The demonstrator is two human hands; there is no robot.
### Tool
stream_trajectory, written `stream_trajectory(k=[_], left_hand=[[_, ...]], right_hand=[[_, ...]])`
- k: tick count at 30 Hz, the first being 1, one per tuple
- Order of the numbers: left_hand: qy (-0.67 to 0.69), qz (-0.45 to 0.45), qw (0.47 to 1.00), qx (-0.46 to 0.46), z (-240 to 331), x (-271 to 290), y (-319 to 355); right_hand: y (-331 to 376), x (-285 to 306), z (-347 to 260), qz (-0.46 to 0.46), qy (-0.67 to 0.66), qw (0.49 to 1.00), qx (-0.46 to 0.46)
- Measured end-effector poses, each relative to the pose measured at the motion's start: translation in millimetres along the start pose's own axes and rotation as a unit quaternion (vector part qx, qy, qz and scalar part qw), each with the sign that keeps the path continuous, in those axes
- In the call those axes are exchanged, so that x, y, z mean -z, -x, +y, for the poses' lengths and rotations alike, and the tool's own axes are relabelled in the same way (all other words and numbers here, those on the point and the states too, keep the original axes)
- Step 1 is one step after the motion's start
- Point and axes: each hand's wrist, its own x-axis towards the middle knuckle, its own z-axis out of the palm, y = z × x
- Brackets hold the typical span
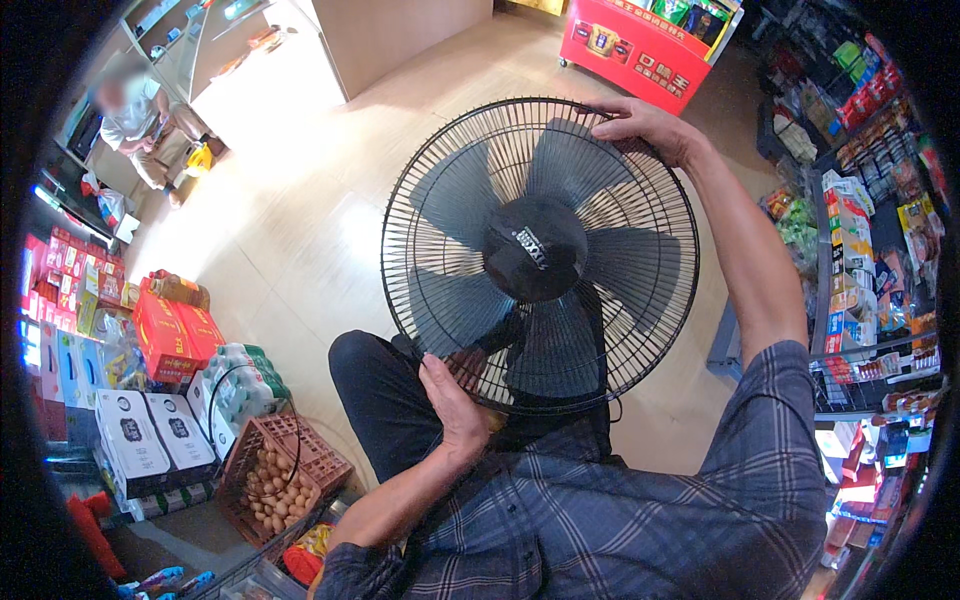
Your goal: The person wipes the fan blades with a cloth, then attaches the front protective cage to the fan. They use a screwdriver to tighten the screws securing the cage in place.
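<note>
A round black fan (pixel 535 250) with a wire cage and broad dark blades faces up in front of my body, above my lap. My right hand (pixel 645 128) holds the upper right rim of the cage, its thumb and fingers over the wires. At the lower left rim, my left hand (pixel 455 408) grips the cage edge; some of its fingers show dimly behind the wires. The blades look sharp and still. The back of the fan is hidden by its front.
A brown crate of eggs (pixel 280 485), white boxes (pixel 160 435) and red boxes (pixel 178 335) stand at left. Packed shelves (pixel 850 270) line the right. A red display stand (pixel 635 50) is at the far side. A seated person (pixel 145 125) is at far left.
</note>
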Motion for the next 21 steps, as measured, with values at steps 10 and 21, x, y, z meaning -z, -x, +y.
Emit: stream_trajectory(k=[10,21], left_hand=[[-0.138,-0.114,0.981,-0.076,133.6,-16.4,-128.5],[-0.397,-0.275,0.876,0.005,204.6,5.9,-176.6]], right_hand=[[87.6,-26.1,13.0,0.179,-0.159,0.97,0.038],[187.6,-265.8,72.1,0.348,-0.448,0.822,-0.044]])
